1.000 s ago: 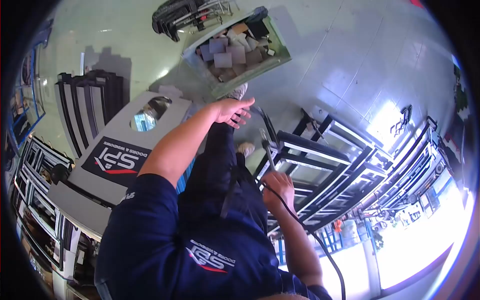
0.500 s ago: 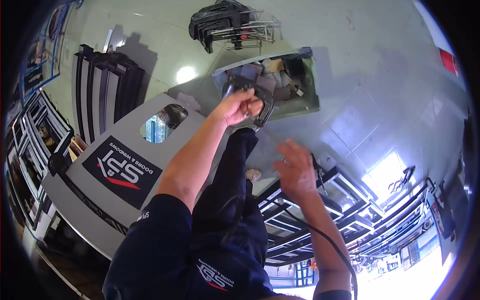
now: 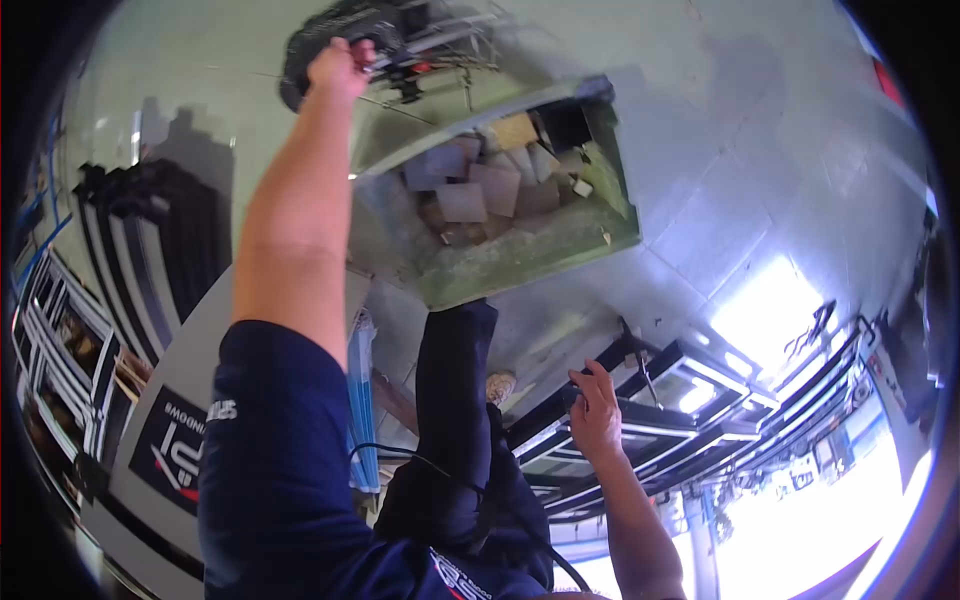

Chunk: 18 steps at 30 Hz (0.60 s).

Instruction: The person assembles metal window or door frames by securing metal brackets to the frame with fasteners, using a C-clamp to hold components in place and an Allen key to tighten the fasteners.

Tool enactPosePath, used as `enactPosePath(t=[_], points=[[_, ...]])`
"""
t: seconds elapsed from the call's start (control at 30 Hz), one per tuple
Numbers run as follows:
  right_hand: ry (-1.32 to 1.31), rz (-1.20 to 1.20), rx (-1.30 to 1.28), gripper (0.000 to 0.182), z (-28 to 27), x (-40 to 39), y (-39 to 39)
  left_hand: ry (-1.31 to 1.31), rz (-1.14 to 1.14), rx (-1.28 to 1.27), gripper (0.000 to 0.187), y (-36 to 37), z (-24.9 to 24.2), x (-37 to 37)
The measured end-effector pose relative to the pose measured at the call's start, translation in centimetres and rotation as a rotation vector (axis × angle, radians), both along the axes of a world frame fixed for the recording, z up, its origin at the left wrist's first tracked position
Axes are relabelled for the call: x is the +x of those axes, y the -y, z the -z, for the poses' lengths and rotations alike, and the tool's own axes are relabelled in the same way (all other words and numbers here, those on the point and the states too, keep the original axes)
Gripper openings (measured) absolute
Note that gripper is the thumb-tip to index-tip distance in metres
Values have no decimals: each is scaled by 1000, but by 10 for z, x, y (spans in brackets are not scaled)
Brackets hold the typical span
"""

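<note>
My left hand (image 3: 342, 66) reaches far forward, its fingers closed on a black C-clamp (image 3: 305, 62). That clamp is at the stack of black C-clamps (image 3: 385, 25), whose metal screw rods stick out to the right; blur hides where one clamp ends and another begins. My right hand (image 3: 596, 412) hovers low on the right, fingers apart, with nothing visibly held. Between the hands lies a pale green tub (image 3: 520, 268) with several small flat blocks (image 3: 495, 185) inside.
Dark frame profiles (image 3: 140, 260) stand at the left. Beside me is a grey panel with a logo label (image 3: 175, 450). Black metal frames (image 3: 650, 400) lie at the right near my shoe (image 3: 500, 387). A dark cable (image 3: 420, 458) crosses my trousers.
My left hand has carried the clamp from above the tub's near edge forward and left to the stack. My right hand has drawn back lower. The view has shifted, showing more of the tub.
</note>
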State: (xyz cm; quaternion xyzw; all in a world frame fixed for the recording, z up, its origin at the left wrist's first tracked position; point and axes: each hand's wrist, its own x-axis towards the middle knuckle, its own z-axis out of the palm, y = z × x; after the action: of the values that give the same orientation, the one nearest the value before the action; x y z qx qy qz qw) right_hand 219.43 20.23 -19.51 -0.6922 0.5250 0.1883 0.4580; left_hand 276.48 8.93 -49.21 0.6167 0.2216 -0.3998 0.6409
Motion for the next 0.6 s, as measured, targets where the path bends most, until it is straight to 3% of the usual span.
enactPosePath(t=[0.07,0.17,0.27,0.3,0.33,0.37,0.43,0.47,0.53,0.6], points=[[-73,109,50,45,13,-12,-11,31,11,20,18,-1,29,15],[-106,208,84,43,25,-34,-41,74,208,202,29,-4,-5,-6],[-157,260,170,41,6,-52,-72,43,129,53,39,-36,-1,-16],[-209,255,191,39,-5,-57,-86,42,176,-18,38,-49,-3,-22],[-234,265,230,38,-17,-57,-96,63,241,-3,54,-53,-16,-39],[-263,286,286,37,-34,-58,-108,88,289,-31,56,-66,-26,-55],[-282,304,353,36,-54,-68,-149,128,333,91,45,-74,-84,-118],[-303,293,423,36,-63,-69,-165,102,384,135,35,-99,-77,-124],[-312,322,475,37,-85,-70,-191,138,444,320,11,-118,-128,-196],[-340,389,564,41,-105,-70,-214,58,912,278,10,-153,-173,-253]])
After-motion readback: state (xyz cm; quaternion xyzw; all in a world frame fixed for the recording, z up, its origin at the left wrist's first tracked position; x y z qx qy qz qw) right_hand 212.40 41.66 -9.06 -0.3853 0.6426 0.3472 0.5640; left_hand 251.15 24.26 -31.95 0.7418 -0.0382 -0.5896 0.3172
